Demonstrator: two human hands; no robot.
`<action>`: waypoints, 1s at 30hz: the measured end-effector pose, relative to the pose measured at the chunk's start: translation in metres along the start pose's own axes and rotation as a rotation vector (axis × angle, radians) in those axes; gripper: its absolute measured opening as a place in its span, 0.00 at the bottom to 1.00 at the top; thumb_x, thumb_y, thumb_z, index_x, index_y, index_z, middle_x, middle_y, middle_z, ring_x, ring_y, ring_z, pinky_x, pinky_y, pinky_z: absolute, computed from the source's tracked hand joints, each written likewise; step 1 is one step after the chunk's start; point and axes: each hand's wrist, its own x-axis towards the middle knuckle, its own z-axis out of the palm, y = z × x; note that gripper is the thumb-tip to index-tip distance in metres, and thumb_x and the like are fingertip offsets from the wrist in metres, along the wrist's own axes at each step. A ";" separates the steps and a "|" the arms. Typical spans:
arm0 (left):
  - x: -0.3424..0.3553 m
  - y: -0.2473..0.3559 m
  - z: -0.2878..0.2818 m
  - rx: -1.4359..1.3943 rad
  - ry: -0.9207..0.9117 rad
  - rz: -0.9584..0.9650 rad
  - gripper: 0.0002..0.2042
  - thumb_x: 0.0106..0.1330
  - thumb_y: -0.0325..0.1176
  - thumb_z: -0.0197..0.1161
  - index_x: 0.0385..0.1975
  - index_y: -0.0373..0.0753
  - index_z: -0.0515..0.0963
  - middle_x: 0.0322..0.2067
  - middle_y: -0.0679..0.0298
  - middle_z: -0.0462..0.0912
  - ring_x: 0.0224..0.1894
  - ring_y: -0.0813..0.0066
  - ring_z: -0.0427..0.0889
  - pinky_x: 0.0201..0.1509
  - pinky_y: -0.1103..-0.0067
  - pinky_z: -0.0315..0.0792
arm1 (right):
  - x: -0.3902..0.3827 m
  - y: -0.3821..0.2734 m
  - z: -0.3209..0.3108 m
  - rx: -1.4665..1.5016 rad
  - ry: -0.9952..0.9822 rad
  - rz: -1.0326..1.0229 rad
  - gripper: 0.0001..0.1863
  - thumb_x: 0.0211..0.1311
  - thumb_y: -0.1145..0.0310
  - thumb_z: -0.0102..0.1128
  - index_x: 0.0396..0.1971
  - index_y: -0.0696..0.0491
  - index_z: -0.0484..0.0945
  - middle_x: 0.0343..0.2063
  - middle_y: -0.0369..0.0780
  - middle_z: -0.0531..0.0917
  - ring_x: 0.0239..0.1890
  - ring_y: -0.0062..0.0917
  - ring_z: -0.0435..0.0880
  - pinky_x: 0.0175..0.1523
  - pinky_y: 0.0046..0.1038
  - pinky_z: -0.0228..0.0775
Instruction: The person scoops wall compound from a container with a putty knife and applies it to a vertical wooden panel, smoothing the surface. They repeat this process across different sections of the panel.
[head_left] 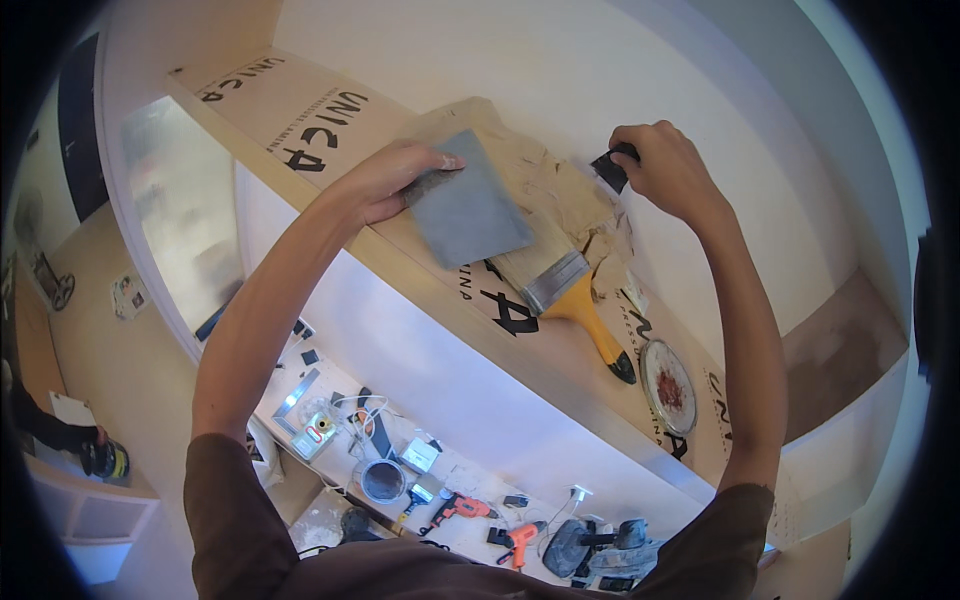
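Observation:
My left hand (392,178) is closed around the edge of a flat grey rectangular plate (472,205), thumb on top, above the paper-covered ledge. Raised at the right, my right hand (668,168) grips a small black tool (614,166) near the pale wall; its kind is unclear and part of it is hidden by the fingers. Crumpled brown paper (560,185) lies between the hands. A wide paintbrush (585,313) with a yellow, black-tipped handle rests on the ledge, its bristles close to the plate. Beside it sits a round, shallow white-rimmed dish (668,388) with reddish-brown stuff in it.
Printed protective paper (300,115) covers the long ledge (450,285). On a lower surface are orange power tools (463,510), a bucket (383,482), a second brush (418,495) and cables. Another person's hand (100,437) holds a dark, round-ended object (106,460) at far left.

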 end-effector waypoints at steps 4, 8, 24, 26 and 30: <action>0.002 -0.001 -0.002 -0.009 -0.009 -0.019 0.13 0.66 0.30 0.64 0.46 0.29 0.79 0.45 0.58 0.82 0.46 0.70 0.82 0.58 0.74 0.77 | -0.010 0.005 0.020 0.177 0.078 -0.333 0.14 0.56 0.79 0.64 0.44 0.54 0.86 0.44 0.44 0.87 0.44 0.37 0.87 0.45 0.35 0.80; 0.006 -0.005 -0.003 -0.018 0.041 -0.005 0.15 0.65 0.31 0.65 0.47 0.28 0.78 0.45 0.57 0.82 0.46 0.69 0.82 0.58 0.73 0.77 | -0.037 0.018 0.049 0.014 0.034 -0.438 0.20 0.50 0.83 0.63 0.45 0.54 0.86 0.52 0.38 0.85 0.49 0.33 0.86 0.52 0.31 0.82; 0.082 0.064 0.016 0.043 -0.195 0.025 0.17 0.67 0.34 0.65 0.50 0.31 0.78 0.51 0.57 0.80 0.55 0.72 0.79 0.65 0.74 0.71 | -0.081 0.045 0.050 0.062 0.354 -0.382 0.16 0.51 0.83 0.63 0.41 0.55 0.86 0.50 0.40 0.86 0.53 0.31 0.85 0.59 0.34 0.79; 0.091 0.077 0.014 0.130 -0.240 -0.029 0.16 0.67 0.35 0.65 0.50 0.32 0.78 0.51 0.58 0.80 0.55 0.71 0.79 0.66 0.74 0.71 | -0.071 0.041 0.047 0.009 0.416 -0.454 0.16 0.51 0.82 0.63 0.41 0.55 0.86 0.51 0.40 0.86 0.53 0.32 0.85 0.59 0.34 0.79; 0.101 0.063 -0.008 0.189 -0.177 -0.072 0.15 0.67 0.32 0.63 0.50 0.32 0.79 0.53 0.59 0.79 0.56 0.69 0.77 0.68 0.70 0.70 | -0.081 0.055 0.062 -0.061 0.368 -0.493 0.15 0.53 0.82 0.62 0.42 0.56 0.86 0.51 0.40 0.86 0.52 0.33 0.85 0.60 0.34 0.79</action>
